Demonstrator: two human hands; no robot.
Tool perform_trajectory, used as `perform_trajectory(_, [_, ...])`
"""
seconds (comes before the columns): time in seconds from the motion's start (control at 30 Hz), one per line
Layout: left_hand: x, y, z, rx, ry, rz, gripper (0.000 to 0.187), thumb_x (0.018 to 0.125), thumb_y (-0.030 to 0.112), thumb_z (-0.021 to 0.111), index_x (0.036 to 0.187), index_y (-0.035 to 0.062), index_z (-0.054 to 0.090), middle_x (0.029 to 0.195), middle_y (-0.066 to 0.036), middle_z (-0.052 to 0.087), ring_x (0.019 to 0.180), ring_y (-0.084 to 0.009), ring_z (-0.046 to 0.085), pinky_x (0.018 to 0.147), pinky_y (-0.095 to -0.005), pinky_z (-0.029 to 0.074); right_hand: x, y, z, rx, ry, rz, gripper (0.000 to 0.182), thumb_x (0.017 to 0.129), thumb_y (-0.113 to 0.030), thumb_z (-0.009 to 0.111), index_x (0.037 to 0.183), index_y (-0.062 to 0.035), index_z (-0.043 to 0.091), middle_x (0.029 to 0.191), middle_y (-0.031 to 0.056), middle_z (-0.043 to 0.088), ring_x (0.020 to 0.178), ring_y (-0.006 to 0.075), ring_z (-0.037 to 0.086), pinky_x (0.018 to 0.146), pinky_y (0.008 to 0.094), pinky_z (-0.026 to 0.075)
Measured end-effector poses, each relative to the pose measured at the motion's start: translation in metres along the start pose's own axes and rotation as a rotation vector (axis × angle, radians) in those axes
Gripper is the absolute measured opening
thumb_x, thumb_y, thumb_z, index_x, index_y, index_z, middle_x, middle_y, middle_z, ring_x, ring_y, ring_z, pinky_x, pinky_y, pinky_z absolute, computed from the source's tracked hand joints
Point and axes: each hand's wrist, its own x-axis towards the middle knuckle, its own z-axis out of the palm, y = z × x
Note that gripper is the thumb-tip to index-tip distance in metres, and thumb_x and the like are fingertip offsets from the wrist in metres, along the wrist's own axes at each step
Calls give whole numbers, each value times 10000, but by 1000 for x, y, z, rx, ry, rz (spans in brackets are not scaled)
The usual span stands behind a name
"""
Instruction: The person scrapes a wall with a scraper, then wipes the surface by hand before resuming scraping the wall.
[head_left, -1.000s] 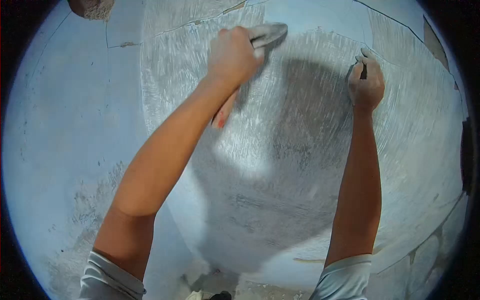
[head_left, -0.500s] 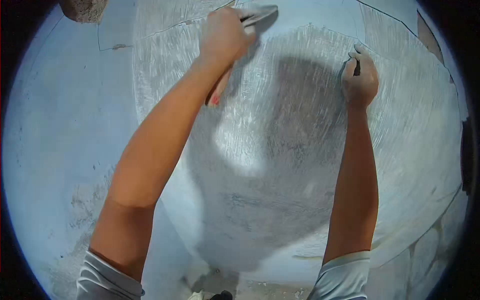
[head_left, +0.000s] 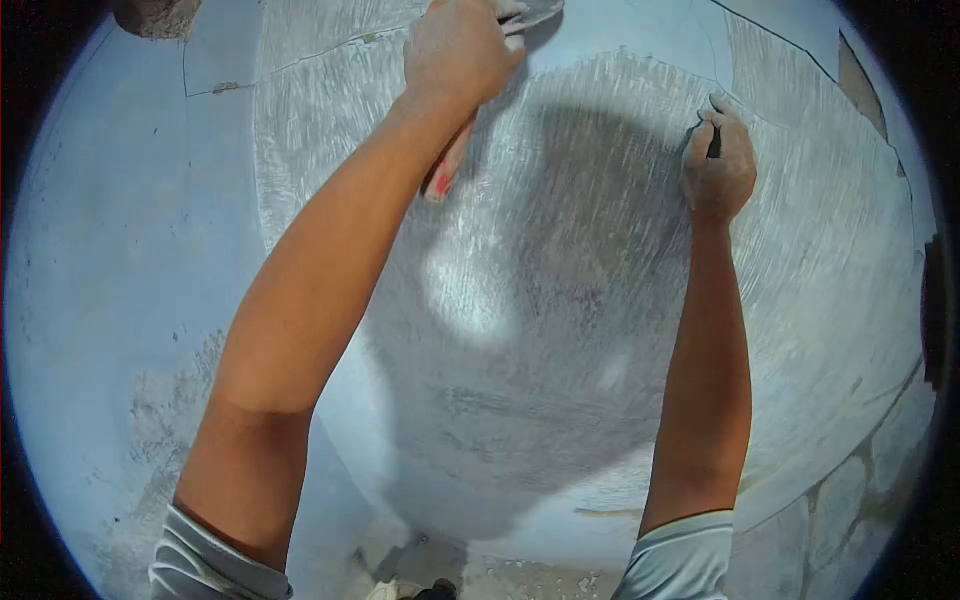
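Observation:
My left hand (head_left: 462,50) is wrapped round the handle of a hand tool (head_left: 446,172), whose end with a red mark sticks out below the wrist. The tool's grey metal blade (head_left: 535,12) shows at the top edge beside my fingers, over the scored surface. My right hand (head_left: 720,160) rests against the pale grey scratched surface (head_left: 600,230) at the upper right. Its fingers are curled, with the thumb close to the forefinger and a dark gap between them; whether anything small is held there cannot be seen.
A brown hole (head_left: 160,14) breaks the surface at the top left. Thin cracks run across the top, and a chipped gap (head_left: 862,85) lies at the upper right. Stone-like paving (head_left: 845,500) shows at the lower right, and a shoe (head_left: 438,590) at the bottom.
My left hand and the tool have moved slightly up and to the right. My right hand has hardly moved. The view has shifted a little.

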Motion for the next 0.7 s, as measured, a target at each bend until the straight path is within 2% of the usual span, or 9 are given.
perform_trajectory(0.1, [-39, -14, -7, -19, -138, 11, 413, 853, 219, 714, 1257, 281, 773, 1058, -146, 794, 916, -399, 765, 858, -509, 624, -2, -1, -2, -2, -12, -1, 166, 958, -131, 635, 1010, -49, 769, 1196, 118, 791, 1038, 289, 771, 929, 409, 607])
perform_trajectory(0.13, [-64, -20, -8, -73, -192, -44, 387, 864, 209, 697, 1237, 262, 780, 1113, -130, 792, 935, -386, 765, 884, -505, 617, 0, -4, -5, 12, -20, 8, 164, 960, -131, 636, 1009, -49, 769, 1199, 118, 790, 1042, 290, 770, 931, 411, 604])
perform_trajectory(0.2, [-127, -36, -18, -243, -218, -17, 443, 887, 205, 694, 1324, 266, 732, 1257, -118, 763, 937, -372, 766, 900, -474, 614, 2, -5, -5, 48, -20, 1, 158, 977, -134, 635, 1010, -48, 763, 1198, 121, 788, 1049, 297, 765, 948, 417, 591])
perform_trajectory(0.23, [-157, -44, -21, -200, -246, 13, 467, 878, 168, 712, 1338, 247, 724, 1317, -104, 742, 946, -370, 765, 903, -462, 614, 2, -6, -5, 33, -25, -10, 150, 981, -129, 636, 1012, -48, 759, 1197, 121, 787, 1048, 303, 764, 950, 420, 590])
perform_trajectory(0.4, [-261, -49, -65, -393, -454, -163, 472, 853, 29, 691, 1306, 150, 749, 1439, -60, 679, 1236, -335, 701, 1034, -412, 596, 3, -7, -10, 42, -62, -46, 110, 997, -97, 645, 1028, -35, 730, 1258, 137, 760, 1115, 333, 738, 985, 429, 574])
perform_trajectory(0.5, [-305, -52, -78, -388, -374, -163, 516, 827, -37, 695, 1311, 132, 750, 1447, -85, 675, 1292, -344, 668, 1056, -418, 590, 4, -4, -17, 39, -125, -71, 138, 999, -107, 656, 1083, -30, 734, 1317, 147, 736, 1191, 337, 711, 1026, 437, 559])
perform_trajectory(0.57, [-311, -46, -88, -493, -359, -237, 532, 828, -48, 698, 1330, 122, 737, 1514, -116, 617, 1331, -357, 639, 1069, -424, 582, 5, -8, -26, 50, -157, -87, 163, 999, -107, 660, 1120, -26, 734, 1329, 150, 732, 1215, 344, 701, 1040, 440, 555])
perform_trajectory(0.6, [-312, -44, -95, -540, -357, -276, 540, 828, -54, 700, 1339, 117, 731, 1547, -131, 588, 1351, -363, 624, 1076, -427, 579, 3, -9, -34, 57, -193, -95, 201, 1001, -90, 656, 1173, -15, 727, 1374, 186, 704, 1240, 361, 689, 1061, 447, 547])
perform_trajectory(0.7, [-284, -31, -102, -551, -303, -205, 582, 828, -58, 717, 1385, 109, 696, 1645, -167, 460, 1409, -386, 566, 1097, -422, 566, -18, -47, -55, 236, -248, 402, 275, 998, -71, 653, 1258, 0, 708, 1417, 200, 672, 1282, 339, 666, 1092, 445, 528])
